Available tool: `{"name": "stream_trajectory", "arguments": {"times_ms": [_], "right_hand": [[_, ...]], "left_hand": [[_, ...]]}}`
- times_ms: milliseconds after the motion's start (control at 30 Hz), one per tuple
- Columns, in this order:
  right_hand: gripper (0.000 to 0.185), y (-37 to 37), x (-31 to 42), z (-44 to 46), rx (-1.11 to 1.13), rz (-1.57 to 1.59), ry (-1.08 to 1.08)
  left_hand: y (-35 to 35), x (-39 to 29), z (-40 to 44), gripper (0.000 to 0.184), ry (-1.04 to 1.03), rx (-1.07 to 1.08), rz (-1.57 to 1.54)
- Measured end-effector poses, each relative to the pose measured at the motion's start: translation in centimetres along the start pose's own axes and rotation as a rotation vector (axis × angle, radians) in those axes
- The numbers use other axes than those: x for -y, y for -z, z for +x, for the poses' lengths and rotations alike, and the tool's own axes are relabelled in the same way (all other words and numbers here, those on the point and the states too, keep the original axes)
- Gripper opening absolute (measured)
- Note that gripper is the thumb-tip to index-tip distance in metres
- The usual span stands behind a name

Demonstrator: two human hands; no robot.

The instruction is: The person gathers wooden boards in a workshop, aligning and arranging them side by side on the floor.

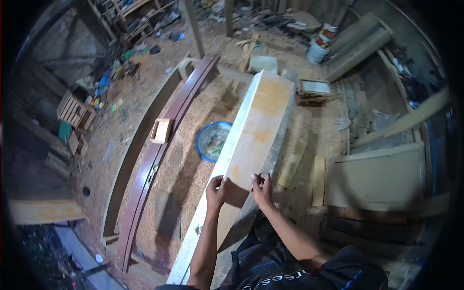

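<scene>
A flat brown sheet, apparently sandpaper [238,195], spans the gap between my two hands above a long pale wooden board [251,130]. My left hand [216,193] pinches its left edge, close to the board's white side. At the opposite edge, my right hand [262,191] is closed with fingertips together on the sheet. The board slants away from my body and has yellowish patches on its upper face. Shadow falls on the board just below the hands.
Left of the board, a blue-rimmed basin [214,141] stands on the shavings-covered floor. Beyond it lies a long reddish-brown plank [140,208] carrying a small wooden box [161,131]. Wood offcuts [318,181] and a framed panel [379,176] are on the right. A post [193,29] rises behind.
</scene>
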State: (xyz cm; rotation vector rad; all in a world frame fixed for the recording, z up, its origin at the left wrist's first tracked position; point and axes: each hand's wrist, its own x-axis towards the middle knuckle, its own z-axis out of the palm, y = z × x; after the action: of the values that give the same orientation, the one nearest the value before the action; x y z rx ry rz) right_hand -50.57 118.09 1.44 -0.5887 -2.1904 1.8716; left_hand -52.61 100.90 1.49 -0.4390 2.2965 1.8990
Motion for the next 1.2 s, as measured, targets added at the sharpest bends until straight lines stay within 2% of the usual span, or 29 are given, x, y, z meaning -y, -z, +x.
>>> {"name": "stream_trajectory", "arguments": {"times_ms": [100,167,333,433,600,733,800,867,967,1067,1133,1200], "right_hand": [[0.033,3.5,2.8,-1.2,0.026,0.031,0.020],[0.032,5.5,4.4,-1.7,-0.024,0.028,0.080],[0.028,11.5,11.5,-2.3,-0.209,0.079,0.191],[0.023,15.9,12.5,-2.7,-0.348,0.067,0.283],[0.022,24.6,13.0,-4.8,-0.524,0.093,0.269],[0.025,31.1,13.5,-8.1,-0.708,0.079,0.322],[0.025,34.5,13.3,-10.4,-0.768,0.090,0.316],[0.025,37.8,12.8,-12.6,-0.825,0.120,0.343],[0.015,42.2,11.8,-15.4,-0.921,0.125,0.376],[0.024,46.6,9.5,-18.2,-0.949,0.194,0.356],[0.025,48.9,9.0,-20.5,-1.024,0.137,0.292],[0.027,50.7,7.7,-22.9,-1.088,0.082,0.219]], "left_hand": [[-0.9,-2.9,-2.2,0.029,-0.069,0.041,-0.038],[-1.6,-6.3,-3.8,0.035,-0.119,0.113,-0.077],[-5.2,-13.2,-6.0,0.034,-0.148,0.276,-0.178],[-8.7,-16.0,-7.5,0.033,-0.211,0.378,-0.144],[-15.7,-19.7,-12.8,0.031,-0.284,0.591,-0.228],[-22.7,-19.9,-16.1,0.031,-0.308,0.749,-0.328],[-25.7,-20.9,-19.3,0.030,-0.348,0.778,-0.195],[-28.8,-20.6,-22.1,0.032,-0.336,0.864,-0.208],[-33.0,-20.1,-26.6,0.025,-0.357,0.943,-0.233],[-36.5,-18.9,-30.6,0.027,-0.305,1.082,-0.195],[-38.5,-17.8,-33.0,0.028,-0.361,1.121,-0.196],[-39.3,-16.7,-36.1,0.029,-0.234,1.226,-0.179]]}}
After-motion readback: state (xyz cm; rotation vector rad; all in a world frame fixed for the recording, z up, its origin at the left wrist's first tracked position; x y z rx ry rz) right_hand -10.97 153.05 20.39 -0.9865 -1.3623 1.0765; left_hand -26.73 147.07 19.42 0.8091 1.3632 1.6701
